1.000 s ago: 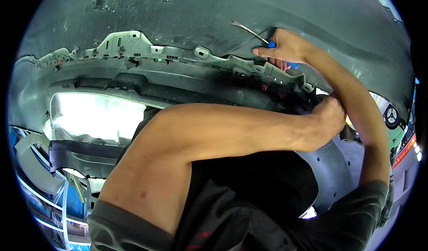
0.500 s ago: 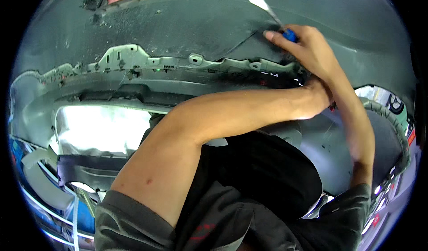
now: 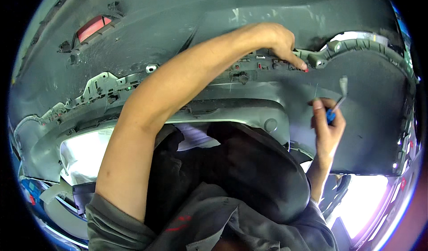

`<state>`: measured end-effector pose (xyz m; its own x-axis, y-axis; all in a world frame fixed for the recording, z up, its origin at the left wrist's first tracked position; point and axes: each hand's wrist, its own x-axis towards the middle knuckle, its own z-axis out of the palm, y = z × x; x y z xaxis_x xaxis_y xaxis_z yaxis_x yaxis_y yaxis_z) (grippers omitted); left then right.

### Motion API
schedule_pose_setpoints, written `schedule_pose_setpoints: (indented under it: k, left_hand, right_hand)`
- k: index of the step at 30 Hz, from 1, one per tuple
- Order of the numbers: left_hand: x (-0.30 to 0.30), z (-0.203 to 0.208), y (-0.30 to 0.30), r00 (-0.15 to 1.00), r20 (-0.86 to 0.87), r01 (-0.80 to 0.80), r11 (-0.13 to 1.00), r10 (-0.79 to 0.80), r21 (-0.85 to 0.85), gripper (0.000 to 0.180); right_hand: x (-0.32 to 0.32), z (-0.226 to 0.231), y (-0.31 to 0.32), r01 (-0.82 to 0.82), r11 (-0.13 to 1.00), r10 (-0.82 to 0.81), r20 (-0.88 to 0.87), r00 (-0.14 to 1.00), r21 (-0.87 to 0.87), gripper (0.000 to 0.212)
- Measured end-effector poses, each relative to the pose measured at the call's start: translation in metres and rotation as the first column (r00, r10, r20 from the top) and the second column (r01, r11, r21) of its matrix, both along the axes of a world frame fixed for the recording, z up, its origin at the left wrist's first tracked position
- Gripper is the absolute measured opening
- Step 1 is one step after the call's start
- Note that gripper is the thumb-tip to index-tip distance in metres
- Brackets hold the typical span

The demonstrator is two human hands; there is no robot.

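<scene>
A large dark grey car bumper cover [image 3: 147,32] lies in front of me with its ribbed inner side up. My left hand [image 3: 281,41] reaches across to the right, over the raised clip-lined edge [image 3: 318,59]. One of its fingers is stretched out, its tip at a small red clip [image 3: 306,70]; the other fingers are mostly hidden. Nearer to me, my right hand [image 3: 328,125] is closed round the blue handle [image 3: 330,115] of a forked pry tool [image 3: 343,90]. The tool's pale forked tip points up, apart from the panel.
A red reflector [image 3: 93,28] is set in the panel at the far left. Several clips and brackets [image 3: 241,77] line the middle edge. A ribbed wheel-arch flange [image 3: 379,48] curves at the right. White sheeting [image 3: 84,150] shows through an opening at the left.
The view has shifted to the right. My right hand, with the pry tool, has come from the far side back toward me, uncrossing from the left arm. My left hand now shows on the edge.
</scene>
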<state>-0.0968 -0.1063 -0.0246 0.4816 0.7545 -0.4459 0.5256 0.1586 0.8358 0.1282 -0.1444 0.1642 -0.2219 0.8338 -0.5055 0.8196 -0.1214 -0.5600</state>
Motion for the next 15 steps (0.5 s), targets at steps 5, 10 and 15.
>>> schedule_pose_setpoints:
  k: [5, 10, 15]
  left_hand:
    - [-0.001, 0.007, 0.002, 0.999, -0.024, 0.028, 0.999, -0.028, -0.033, 0.106]
    - [0.009, 0.008, 0.003, 0.993, -0.102, 0.049, 0.998, -0.053, -0.048, 0.109]
    - [0.01, 0.005, 0.012, 0.995, -0.092, 0.028, 0.997, -0.035, -0.068, 0.109]
  right_hand:
    - [0.024, -0.021, -0.039, -0.015, 0.992, 0.021, 0.05, 0.998, -0.127, 0.028]
    - [0.036, -0.025, -0.048, -0.123, 0.991, 0.127, 0.073, 0.989, -0.052, 0.032]
    - [0.042, -0.028, -0.048, -0.127, 0.979, 0.141, 0.081, 0.987, -0.158, 0.03]
